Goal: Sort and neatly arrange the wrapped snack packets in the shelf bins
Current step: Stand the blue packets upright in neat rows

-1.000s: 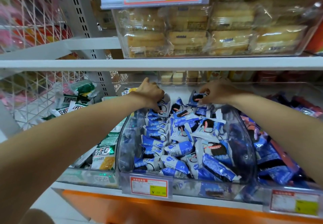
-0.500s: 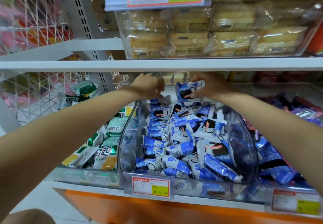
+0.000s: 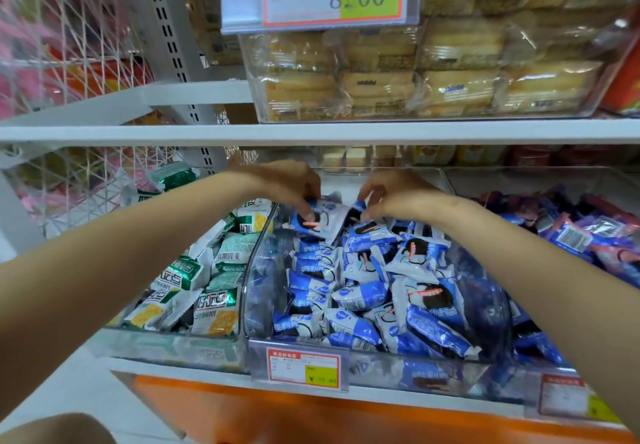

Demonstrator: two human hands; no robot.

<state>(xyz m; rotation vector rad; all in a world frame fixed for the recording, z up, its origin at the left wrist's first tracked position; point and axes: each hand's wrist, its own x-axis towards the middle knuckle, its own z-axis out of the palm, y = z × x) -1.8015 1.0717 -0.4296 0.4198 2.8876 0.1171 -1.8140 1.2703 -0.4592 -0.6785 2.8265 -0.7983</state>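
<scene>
Head view, middle shelf, as I log it.

- Clear middle bin (image 3: 263, 281): heaped with blue-and-white snack packets (image 3: 360, 294).
- Left hand (image 3: 287, 182): at the far end of that bin. Its fingers (image 3: 306, 206) pinch one raised packet (image 3: 325, 222), tilted just above the heap.
- Right hand (image 3: 401, 196): just beside the left, fingertips curled down onto the far packets. I cannot tell whether they pinch one.
- Left bin (image 3: 166, 343): holds green-and-white packets (image 3: 211, 270).
- Right bin (image 3: 540, 180): holds darker blue packets (image 3: 581, 236).
- Price tag (image 3: 303, 369): on the middle bin's near face.
</scene>
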